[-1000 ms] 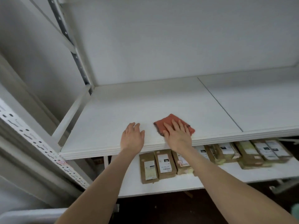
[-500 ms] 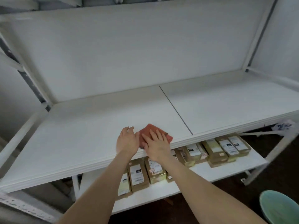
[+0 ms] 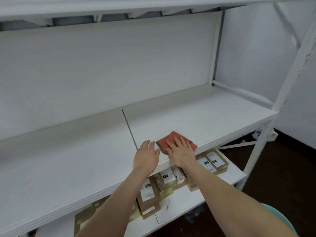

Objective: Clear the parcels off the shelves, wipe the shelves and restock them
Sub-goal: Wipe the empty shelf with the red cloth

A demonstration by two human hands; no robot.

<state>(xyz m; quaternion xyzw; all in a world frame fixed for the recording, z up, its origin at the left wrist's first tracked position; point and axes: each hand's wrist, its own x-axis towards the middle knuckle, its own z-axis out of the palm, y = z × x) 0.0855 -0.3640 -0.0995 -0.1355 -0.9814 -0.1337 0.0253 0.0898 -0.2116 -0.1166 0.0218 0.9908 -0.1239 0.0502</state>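
Head view, and the red cloth is on the move. It sits now on the right-hand board of the cleared shelf, near the front edge and just past the dark seam between the two boards, where a moment ago it was working the left board. The right hand lies flat on top of it, fingers straight, no grip closed round anything, simply pressing the cloth down onto the board. The left hand travels alongside, just beside the cloth, its grip wide and loose and holding nothing; whether the palm actually touches the shelf, I cannot tell. So the sweep has crossed the join, and that reads to me as the left half done and the right half just opening up. The far end by the white post and the back strip against the wall look like the ground left to cover. Below, brown parcels lie in a row on the lower shelf, labels up; whether that level is waiting to be emptied or already restocked, I cannot say. A pale green tub peeks in at bottom right. Restocking this shelf waits on the wipe.
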